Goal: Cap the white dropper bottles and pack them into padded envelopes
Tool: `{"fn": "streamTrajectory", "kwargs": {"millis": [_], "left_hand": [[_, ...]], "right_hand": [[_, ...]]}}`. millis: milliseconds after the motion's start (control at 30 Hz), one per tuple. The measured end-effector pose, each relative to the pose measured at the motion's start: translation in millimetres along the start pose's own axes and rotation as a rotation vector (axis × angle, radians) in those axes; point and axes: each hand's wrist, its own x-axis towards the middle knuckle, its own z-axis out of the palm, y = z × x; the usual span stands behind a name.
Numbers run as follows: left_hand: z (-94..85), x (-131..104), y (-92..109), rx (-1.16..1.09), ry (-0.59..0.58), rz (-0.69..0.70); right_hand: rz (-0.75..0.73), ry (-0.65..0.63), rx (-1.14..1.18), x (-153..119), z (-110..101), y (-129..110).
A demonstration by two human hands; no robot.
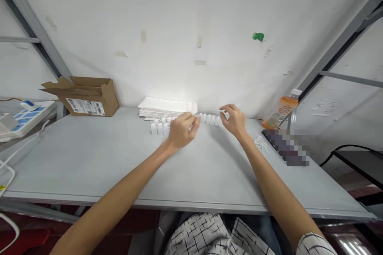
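Several small white bottles stand in a cluster on the grey tabletop, just left of my left hand. That hand is closed with its fingers curled in. Whatever it may hold is hidden by the fingers and slight blur. A row of similar white bottles runs between my two hands toward the back of the table. At its right end is my right hand, thumb and forefinger bent but apart, with nothing visible between them. Whether it touches the last bottle I cannot tell.
A stack of white sheets lies against the wall. An opened cardboard box stands at the back left. On the right are small white pieces, a leaning orange drink bottle and a blurred dark flat object.
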Motion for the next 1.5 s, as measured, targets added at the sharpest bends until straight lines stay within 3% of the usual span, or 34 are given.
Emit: {"fn": "streamTrajectory", "kwargs": {"millis": [133,267,433,600,833,1033,1100,1167,1267,1333,1400,1500], "left_hand": [[33.3,-28,10,0.038,-0.281,0.112],[44.9,-41,9,0.025,-0.355,0.148],[41.6,-38,6,0.024,-0.345,0.132],[38.6,-35,7,0.009,-0.36,0.069],[37.7,-31,8,-0.108,-0.415,-0.194],[38.0,-28,5,-0.267,-0.449,-0.259],[38.5,-28,4,-0.303,-0.474,-0.288],[39.2,-29,3,-0.318,-0.487,-0.314],[40.1,-31,2,-0.325,-0.496,-0.336],[40.2,-31,3,-0.318,-0.513,-0.334],[39.9,-31,4,-0.3,-0.527,-0.328],[39.0,-31,5,-0.269,-0.535,-0.33]], "right_hand": [[0.058,-0.164,-0.071,-9,1,45],[0.07,-0.278,-0.044,-13,8,52],[0.107,-0.249,-0.014,-13,8,46],[0.204,-0.277,0.075,-9,-13,39],[0.19,-0.571,0.861,-17,-32,1],[0.153,-0.679,1.001,-24,-27,-18],[0.144,-0.662,0.967,-22,-30,-13],[0.136,-0.562,0.83,-18,-35,0],[0.137,-0.322,0.346,-13,-44,37],[0.223,-0.216,0.004,-13,-48,68],[0.324,-0.212,-0.209,-15,-49,96],[0.415,-0.346,-0.33,-21,-45,122]]}}
